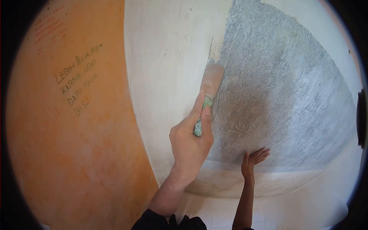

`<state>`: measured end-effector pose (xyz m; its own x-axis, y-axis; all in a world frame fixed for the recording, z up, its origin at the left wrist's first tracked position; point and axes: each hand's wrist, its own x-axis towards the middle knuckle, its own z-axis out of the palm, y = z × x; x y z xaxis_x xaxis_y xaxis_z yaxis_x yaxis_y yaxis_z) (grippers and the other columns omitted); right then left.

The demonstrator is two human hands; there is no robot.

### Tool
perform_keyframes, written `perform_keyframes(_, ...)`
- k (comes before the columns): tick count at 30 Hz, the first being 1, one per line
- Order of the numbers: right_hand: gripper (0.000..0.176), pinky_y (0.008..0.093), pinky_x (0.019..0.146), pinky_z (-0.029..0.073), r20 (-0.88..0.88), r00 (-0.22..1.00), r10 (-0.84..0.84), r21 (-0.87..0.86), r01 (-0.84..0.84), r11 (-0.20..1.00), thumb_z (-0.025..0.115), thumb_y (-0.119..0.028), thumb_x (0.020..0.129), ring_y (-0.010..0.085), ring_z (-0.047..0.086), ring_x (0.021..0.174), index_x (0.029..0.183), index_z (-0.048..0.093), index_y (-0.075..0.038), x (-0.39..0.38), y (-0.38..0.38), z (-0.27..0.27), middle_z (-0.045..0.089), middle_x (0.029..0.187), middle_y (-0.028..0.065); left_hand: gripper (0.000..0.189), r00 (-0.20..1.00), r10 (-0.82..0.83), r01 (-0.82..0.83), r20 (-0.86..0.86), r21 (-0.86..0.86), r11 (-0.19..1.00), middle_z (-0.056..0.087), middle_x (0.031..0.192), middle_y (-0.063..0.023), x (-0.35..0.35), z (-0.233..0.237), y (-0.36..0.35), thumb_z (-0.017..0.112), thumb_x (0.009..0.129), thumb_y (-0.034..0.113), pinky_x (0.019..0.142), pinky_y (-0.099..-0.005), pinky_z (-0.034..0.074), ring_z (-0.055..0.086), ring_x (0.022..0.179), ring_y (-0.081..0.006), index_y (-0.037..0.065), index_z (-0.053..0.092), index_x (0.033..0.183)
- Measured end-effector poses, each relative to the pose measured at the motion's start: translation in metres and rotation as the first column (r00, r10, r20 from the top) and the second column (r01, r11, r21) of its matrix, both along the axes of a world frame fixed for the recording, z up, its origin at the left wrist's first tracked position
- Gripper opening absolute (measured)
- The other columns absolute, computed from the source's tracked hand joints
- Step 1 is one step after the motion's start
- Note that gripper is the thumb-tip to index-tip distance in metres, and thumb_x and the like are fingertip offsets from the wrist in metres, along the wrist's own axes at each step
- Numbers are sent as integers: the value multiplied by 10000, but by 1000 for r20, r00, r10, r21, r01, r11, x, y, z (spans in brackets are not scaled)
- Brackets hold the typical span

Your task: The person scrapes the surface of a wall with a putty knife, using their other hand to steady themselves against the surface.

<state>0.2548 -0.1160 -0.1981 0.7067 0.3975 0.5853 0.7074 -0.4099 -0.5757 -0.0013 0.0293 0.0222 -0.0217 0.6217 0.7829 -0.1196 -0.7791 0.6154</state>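
My left hand [191,138] is wrapped round the speckled green handle of a scraper [212,78], its index finger stretched along toward the blade. The wide flat blade points up and lies over the border between the white wall strip [165,76] and a rough grey patch [264,76]. Just above the blade's edge, the pale coating ends in a ragged line. Lower and to the right, my right hand [256,158] has its fingers stretched out over the bottom part of the grey patch, holding nothing.
An orange wall section [76,153] with handwritten words fills the left side. Beneath the grey patch runs a pale band [237,180]. A dark object [361,119] stands at the far right edge.
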Motion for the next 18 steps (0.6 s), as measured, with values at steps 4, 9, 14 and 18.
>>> perform_keyframes(4, 886, 600, 1134, -181, -6, 1000, 0, 73, 0, 997, 374, -491, 1039, 462, -292, 1447, 1539, -169, 0, 3, 0, -6, -268, 1583, 280, 334, 994, -100, 93, -52, -118, 989, 719, 1136, -197, -6, 16, -5, 590, 998, 112, 880, -259, 498, 629, 1040, -113, -14, 618, 1307)
perform_keyframes(9, 873, 604, 1136, -171, 25, 999, -47, 73, 45, 996, 372, -489, 1042, 468, -274, 1451, 1545, -144, 4, 3, 8, -5, -244, 1589, 285, 313, 994, -34, 30, -103, -37, 999, 724, 1101, -214, -5, 3, 1, 590, 998, 107, 851, -261, 508, 639, 1021, -109, -28, 636, 1276)
perform_keyframes(14, 875, 613, 1137, -160, 61, 997, -40, 101, 33, 994, 376, -497, 1041, 472, -261, 1455, 1548, -127, 9, 0, 5, -8, -229, 1592, 289, 311, 993, 7, -9, -116, -11, 1000, 683, 869, -217, -6, 16, 3, 621, 970, 118, 672, -302, 493, 635, 751, -191, 14, 660, 1261)
perform_keyframes(18, 863, 613, 1144, -145, 76, 994, -84, 110, 76, 991, 366, -505, 1042, 461, -233, 1469, 1556, -119, -10, 9, 9, -14, -214, 1609, 258, 311, 985, -39, 23, -166, -92, 996, 742, 1018, -210, -12, 2, -5, 602, 989, 105, 797, -254, 514, 603, 921, -54, -4, 644, 1277)
